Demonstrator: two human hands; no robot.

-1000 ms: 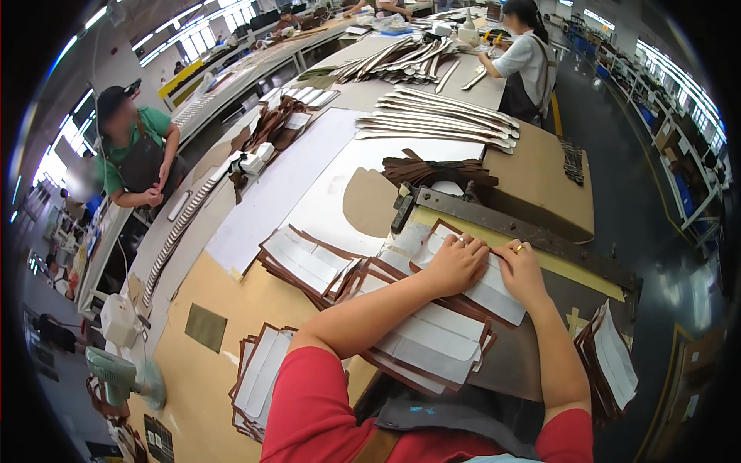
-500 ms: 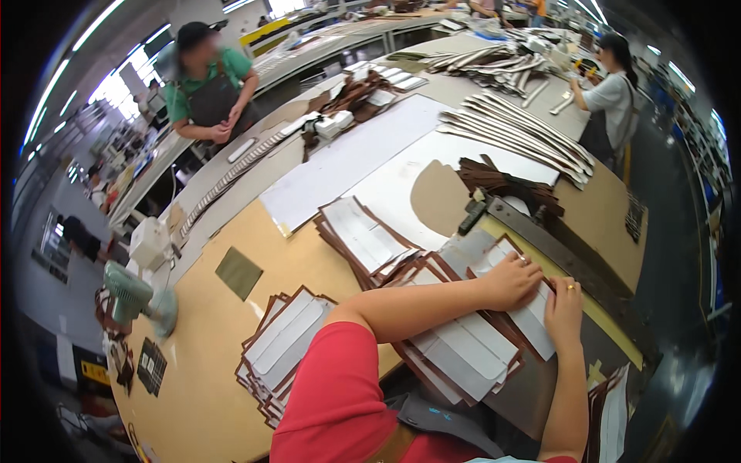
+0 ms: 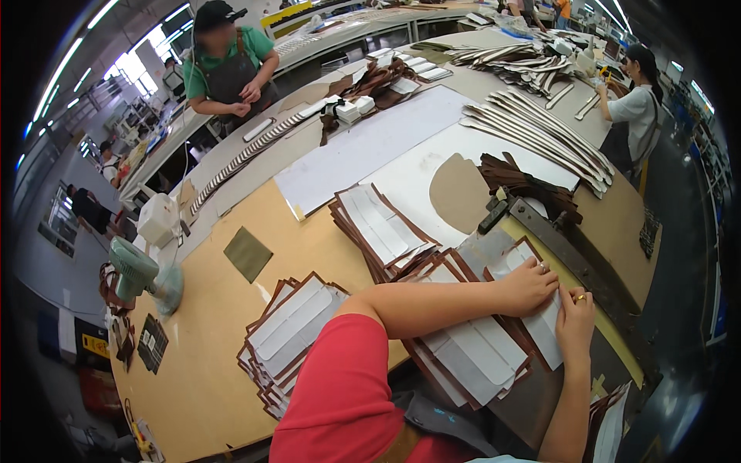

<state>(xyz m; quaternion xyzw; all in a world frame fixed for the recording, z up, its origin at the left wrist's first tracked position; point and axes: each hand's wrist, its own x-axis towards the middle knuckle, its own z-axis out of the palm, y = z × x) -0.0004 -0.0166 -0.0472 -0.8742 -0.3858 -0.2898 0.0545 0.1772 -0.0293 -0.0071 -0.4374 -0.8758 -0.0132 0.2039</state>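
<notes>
A brown leather panel with white backing [image 3: 549,336] lies along the metal guide bar [image 3: 571,247] of a cutting bench at my right. My left hand [image 3: 529,288] rests on it, fingers bent and pressed down at the edge beside the bar. Close by, my right hand [image 3: 575,315] pinches the same edge, its fingertips almost touching the left ones. The edge under the fingers is partly hidden. Beneath my left forearm lies a stack of similar white-backed panels [image 3: 477,356].
More panels lie in a stack [image 3: 378,224] beyond my forearm and another stack [image 3: 289,324] left of my elbow. Brown strips [image 3: 532,185] are bundled behind the bar. A green fan [image 3: 143,274] stands far left. Two co-workers, one in green [image 3: 231,69], stand across the table.
My view has turned slightly, so the scene sits further right. Both hands stay at the panel's edge, with little visible movement against it.
</notes>
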